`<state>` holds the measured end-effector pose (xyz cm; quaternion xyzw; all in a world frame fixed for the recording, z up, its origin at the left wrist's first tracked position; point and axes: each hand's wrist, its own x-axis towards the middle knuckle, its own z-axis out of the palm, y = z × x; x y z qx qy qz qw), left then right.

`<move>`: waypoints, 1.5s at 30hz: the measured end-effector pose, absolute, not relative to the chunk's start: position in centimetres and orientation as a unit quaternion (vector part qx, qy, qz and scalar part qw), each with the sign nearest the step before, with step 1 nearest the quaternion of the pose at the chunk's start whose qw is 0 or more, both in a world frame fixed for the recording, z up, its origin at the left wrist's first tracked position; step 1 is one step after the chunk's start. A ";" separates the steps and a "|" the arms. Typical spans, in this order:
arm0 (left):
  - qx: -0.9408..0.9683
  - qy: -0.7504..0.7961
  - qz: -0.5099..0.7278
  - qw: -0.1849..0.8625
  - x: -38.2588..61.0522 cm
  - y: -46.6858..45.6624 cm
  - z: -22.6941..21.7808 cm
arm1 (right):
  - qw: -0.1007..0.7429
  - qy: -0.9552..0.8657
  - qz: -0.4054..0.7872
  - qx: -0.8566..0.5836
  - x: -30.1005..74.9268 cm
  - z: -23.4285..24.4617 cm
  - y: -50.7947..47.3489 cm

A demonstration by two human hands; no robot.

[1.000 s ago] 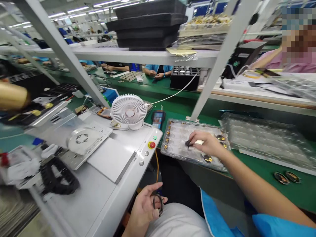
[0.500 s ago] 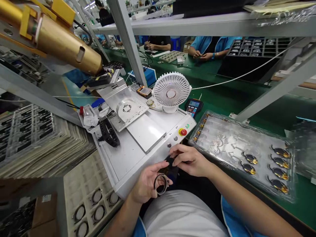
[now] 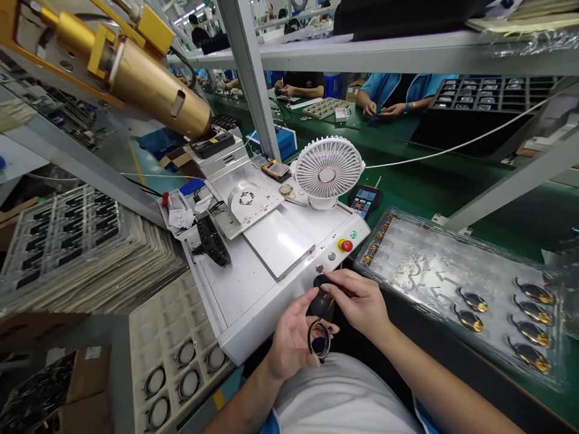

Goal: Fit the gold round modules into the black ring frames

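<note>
While the left hand (image 3: 294, 340) holds a black ring (image 3: 319, 339) upright, its grip closed on the rim between thumb and fingers, the right hand (image 3: 359, 304) has its grip clamped on a small black piece (image 3: 322, 298) just above the ring. Whether the piece and ring touch cannot be told.

Both hands are at the front edge of a white machine (image 3: 271, 289), close to its small metal button (image 3: 319, 268) and near its red stop button (image 3: 346, 245). A white fan (image 3: 329, 172) stands on the machine, with a handheld keypad (image 3: 364, 201) just beyond it.

To the right, a clear tray (image 3: 452, 265) rests on the green worktop (image 3: 497, 205), with black-and-gold parts (image 3: 473, 301) lying in rows at its far end. At lower left, a beige tray (image 3: 181, 361) holds more rings (image 3: 156, 381) in separate pockets, beside a tall stack of trays (image 3: 81, 247). A gold cylinder (image 3: 158, 90) is mounted above the machine's left side. Farther along the worktop, a co-worker's hands (image 3: 382, 108) are at work.
</note>
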<state>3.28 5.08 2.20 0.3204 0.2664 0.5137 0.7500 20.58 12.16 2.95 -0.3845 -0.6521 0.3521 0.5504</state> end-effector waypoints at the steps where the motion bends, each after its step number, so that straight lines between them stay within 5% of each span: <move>1: 0.325 0.267 0.516 0.746 3.1 5.1 2.1 | 0.550 -0.665 0.341 -0.372 20.8 3.0 12.2; 14: 0.328 0.243 0.526 0.746 0.4 4.3 -2.3 | 0.309 -0.858 0.336 -0.235 21.0 4.7 13.0; 18: 0.304 0.269 0.546 0.733 -0.9 4.2 -0.3 | 0.340 -0.828 0.339 -0.288 20.2 5.7 14.9; 25: 0.321 0.304 0.555 0.705 -2.2 3.6 2.7 | 0.418 -0.548 0.548 -0.474 18.7 6.4 20.7; 32: 0.376 0.353 0.557 0.650 -2.0 2.9 3.2 | 0.396 -0.518 0.522 -0.550 18.3 6.0 21.4; 35: 0.452 0.396 0.544 0.586 -1.2 3.0 3.3 | 0.418 -0.543 0.492 -0.537 19.2 5.9 18.9; 41: 0.679 0.450 0.427 0.393 2.1 3.7 2.1 | 0.402 -0.502 0.636 -0.427 19.0 5.0 12.1; 45: 0.718 0.413 0.387 0.404 3.1 4.2 1.9 | 0.436 -0.415 0.671 -0.434 19.6 4.6 11.6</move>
